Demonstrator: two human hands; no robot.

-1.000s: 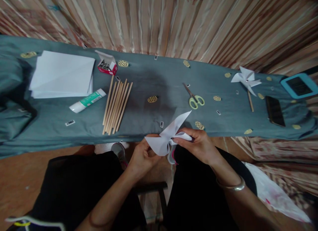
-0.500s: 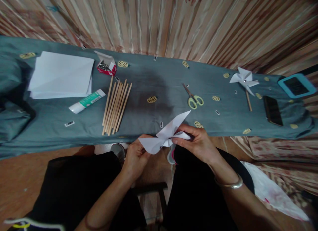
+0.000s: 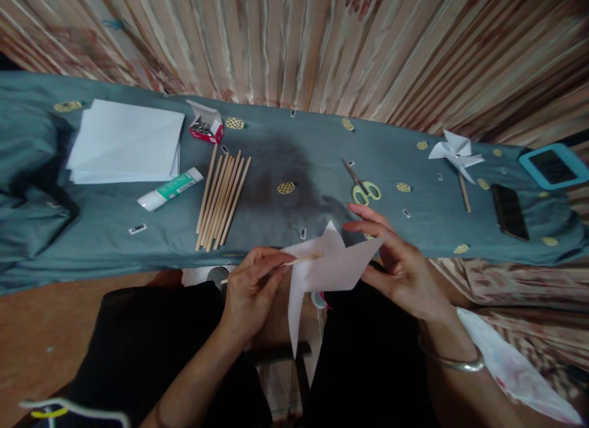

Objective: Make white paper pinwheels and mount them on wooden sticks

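Observation:
A white paper pinwheel (image 3: 334, 268) is held over my lap at the table's front edge, its back turned up towards me. Along that back runs a thin wooden stick (image 3: 306, 258), joined near the centre of the paper. My left hand (image 3: 253, 287) pinches the stick, whose other end pokes out past the fingers. Beside the right-hand blade, my right hand (image 3: 402, 268) has its fingers spread apart. Whether its thumb or fingertips touch the paper, I cannot tell. Green-handled scissors (image 3: 363, 188) lie beyond the right hand.
Several wooden sticks (image 3: 223, 201), a glue stick (image 3: 170, 188), a red box of metal pins (image 3: 207, 124) and a stack of white paper (image 3: 129, 142) lie at left. Another pinwheel (image 3: 455, 153), a phone (image 3: 510, 212) and a blue-framed device (image 3: 551, 166) lie at right.
The pinwheel has been turned over, so its back and stick now show. My right hand has let go of the blade and spread its fingers, shifting right.

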